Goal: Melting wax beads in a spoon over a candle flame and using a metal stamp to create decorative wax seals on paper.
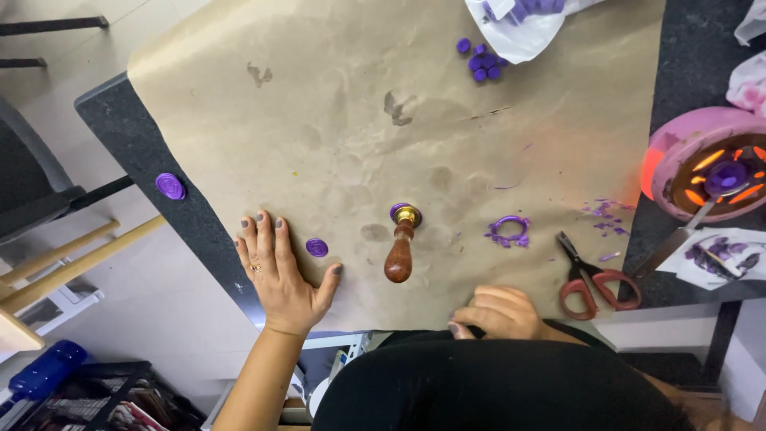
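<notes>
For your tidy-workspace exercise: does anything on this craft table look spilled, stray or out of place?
Yes. Purple wax scraps are scattered over the brown paper near the red scissors, and one wax seal sits off the paper, on the dark tabletop.

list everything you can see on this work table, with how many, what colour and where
Brown paper: one, covers most of the dark table.
Stamp: one, wooden handle, brass head on purple wax, centre.
Wax seals: two, purple; one by the left hand, one on the table's left edge.
Wax ring: one, purple, right of the stamp.
Wax beads: several, purple, top, beside a white bag.
Scissors: one, red handles, lower right.
Melting pot: one, pink, glowing orange, right edge.
Left hand: flat on the paper.
Right hand: curled at the near edge.
</notes>
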